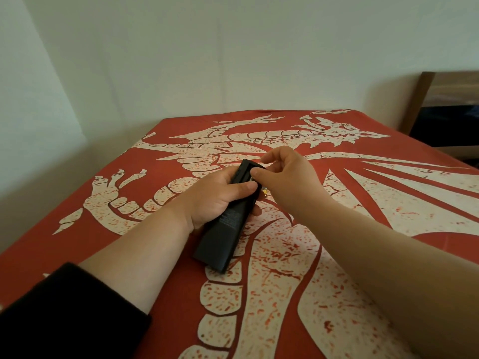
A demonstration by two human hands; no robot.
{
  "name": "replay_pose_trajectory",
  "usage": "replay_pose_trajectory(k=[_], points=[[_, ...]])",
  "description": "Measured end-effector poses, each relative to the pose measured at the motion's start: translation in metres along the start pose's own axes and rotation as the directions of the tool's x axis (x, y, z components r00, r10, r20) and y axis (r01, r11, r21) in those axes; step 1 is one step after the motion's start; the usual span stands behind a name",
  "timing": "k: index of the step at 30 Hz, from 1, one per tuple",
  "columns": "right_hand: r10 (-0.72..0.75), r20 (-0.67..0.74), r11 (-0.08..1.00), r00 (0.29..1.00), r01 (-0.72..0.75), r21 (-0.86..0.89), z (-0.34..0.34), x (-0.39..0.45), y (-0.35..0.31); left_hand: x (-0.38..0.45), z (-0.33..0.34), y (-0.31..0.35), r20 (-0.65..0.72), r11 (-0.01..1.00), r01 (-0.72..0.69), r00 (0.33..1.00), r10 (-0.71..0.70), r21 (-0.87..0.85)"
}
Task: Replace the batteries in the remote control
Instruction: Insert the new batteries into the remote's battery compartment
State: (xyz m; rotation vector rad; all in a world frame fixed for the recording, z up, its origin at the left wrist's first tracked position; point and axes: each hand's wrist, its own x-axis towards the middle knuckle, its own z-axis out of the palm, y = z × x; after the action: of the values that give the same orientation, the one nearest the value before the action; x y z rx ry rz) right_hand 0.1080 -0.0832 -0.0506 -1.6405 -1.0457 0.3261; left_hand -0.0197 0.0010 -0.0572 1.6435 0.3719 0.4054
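A long black remote control [225, 229] is held back side up over the red cloth, its far end showing an open battery compartment [250, 169]. My left hand [215, 195] wraps around its middle, with the thumb lying across the back. My right hand [287, 174] hovers over the far end, thumb and fingers pinched at the compartment. A small metallic bit shows under the right thumb, probably a battery, mostly hidden. A small yellowish object [265, 193] peeks out beside the remote under my right hand.
A red cloth with a cream dragon print [337, 255] covers the surface. Pale walls rise behind and to the left. A brown wooden frame with a dark opening [445, 117] stands at the back right.
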Motion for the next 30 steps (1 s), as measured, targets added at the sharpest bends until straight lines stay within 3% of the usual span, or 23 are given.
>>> replay_pose_trajectory(k=[4, 10, 30], points=[[0.031, 0.002, 0.997, 1.000, -0.031, -0.066, 0.000, 0.001, 0.003, 0.000, 0.000, 0.002, -0.010, 1.000, 0.028, 1.000, -0.028, 0.011], [0.042, 0.071, 0.998, 0.997, -0.046, 0.047, 0.002, -0.001, 0.001, -0.001, -0.001, 0.005, -0.015, 0.995, 0.085, 0.996, -0.086, -0.058], [0.044, 0.089, 0.989, 0.995, -0.056, 0.137, 0.000, -0.002, 0.000, 0.004, 0.005, 0.012, -0.076, 0.995, 0.079, 0.994, -0.074, 0.060]])
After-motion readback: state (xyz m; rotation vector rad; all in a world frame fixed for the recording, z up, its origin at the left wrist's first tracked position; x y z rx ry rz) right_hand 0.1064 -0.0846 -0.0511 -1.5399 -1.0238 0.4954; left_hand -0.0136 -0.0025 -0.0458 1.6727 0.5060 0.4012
